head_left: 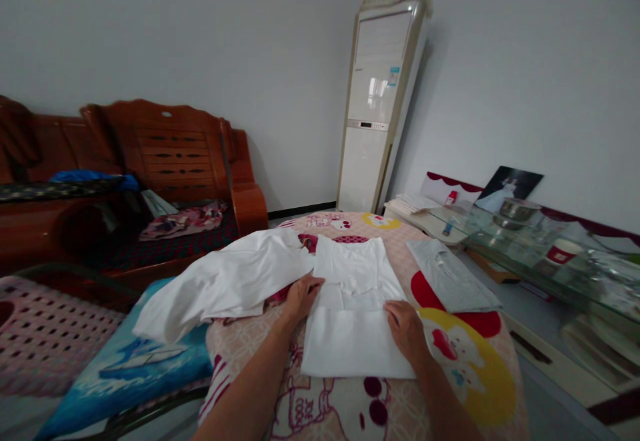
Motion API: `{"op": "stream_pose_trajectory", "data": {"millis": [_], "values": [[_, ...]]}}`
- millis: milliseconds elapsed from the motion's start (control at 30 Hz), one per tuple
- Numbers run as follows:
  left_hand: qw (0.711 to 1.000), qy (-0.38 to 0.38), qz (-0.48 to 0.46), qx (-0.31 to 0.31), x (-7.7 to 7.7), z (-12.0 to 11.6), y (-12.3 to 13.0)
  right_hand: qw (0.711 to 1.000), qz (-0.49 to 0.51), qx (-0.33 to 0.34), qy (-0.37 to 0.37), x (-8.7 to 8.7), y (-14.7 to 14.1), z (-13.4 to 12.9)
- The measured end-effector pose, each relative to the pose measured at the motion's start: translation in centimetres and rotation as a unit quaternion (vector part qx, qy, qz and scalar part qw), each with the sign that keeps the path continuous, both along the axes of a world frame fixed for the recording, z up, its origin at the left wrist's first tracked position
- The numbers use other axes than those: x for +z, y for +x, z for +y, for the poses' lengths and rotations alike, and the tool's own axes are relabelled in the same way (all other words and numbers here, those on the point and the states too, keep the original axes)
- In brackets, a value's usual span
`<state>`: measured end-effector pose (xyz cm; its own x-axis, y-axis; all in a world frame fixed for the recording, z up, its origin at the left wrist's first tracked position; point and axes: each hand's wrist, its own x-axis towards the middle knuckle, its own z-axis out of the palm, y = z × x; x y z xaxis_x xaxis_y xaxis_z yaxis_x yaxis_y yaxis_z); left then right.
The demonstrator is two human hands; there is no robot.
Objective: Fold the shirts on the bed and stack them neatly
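Observation:
A white garment, folded into a long rectangle, lies on the patterned tablecloth in front of me. At its left edge, my left hand pinches the cloth between thumb and fingers. My right hand rests at the right edge with curled fingers on the fabric; whether they grip it cannot be made out. Another white garment lies loosely to the left and hangs over the table edge. On the right sits a folded grey garment.
A blue cushion and a pink woven basket are at the left, before a wooden sofa. A glass-topped cabinet with a cup stands right. Behind the table is a tall air conditioner.

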<state>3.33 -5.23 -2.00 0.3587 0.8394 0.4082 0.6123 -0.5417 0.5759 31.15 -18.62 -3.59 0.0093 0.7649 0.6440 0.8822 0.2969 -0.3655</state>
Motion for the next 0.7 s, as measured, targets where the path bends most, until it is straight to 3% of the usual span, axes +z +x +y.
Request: {"op": "stream_pose_trajectory", "data": {"millis": [167, 367, 500, 700], "values": [[0.999, 0.030, -0.012, -0.005, -0.4, 0.2, 0.2, 0.997, -0.063, 0.035, -0.032, 1.9, -3.3, 0.5], [0.999, 0.028, -0.012, -0.008, -0.4, 0.1, 0.4, 0.975, -0.164, 0.025, -0.150, 3.9, -7.5, 4.0], [0.999, 0.033, -0.015, -0.003, -0.5, 0.1, 0.4, 0.961, -0.201, 0.030, -0.188, 3.7, -8.5, 5.8], [1.000, 0.029, 0.007, 0.003, -0.4, 0.2, 0.8, 0.956, -0.218, 0.028, -0.195, 3.1, -8.9, 6.3]]}}
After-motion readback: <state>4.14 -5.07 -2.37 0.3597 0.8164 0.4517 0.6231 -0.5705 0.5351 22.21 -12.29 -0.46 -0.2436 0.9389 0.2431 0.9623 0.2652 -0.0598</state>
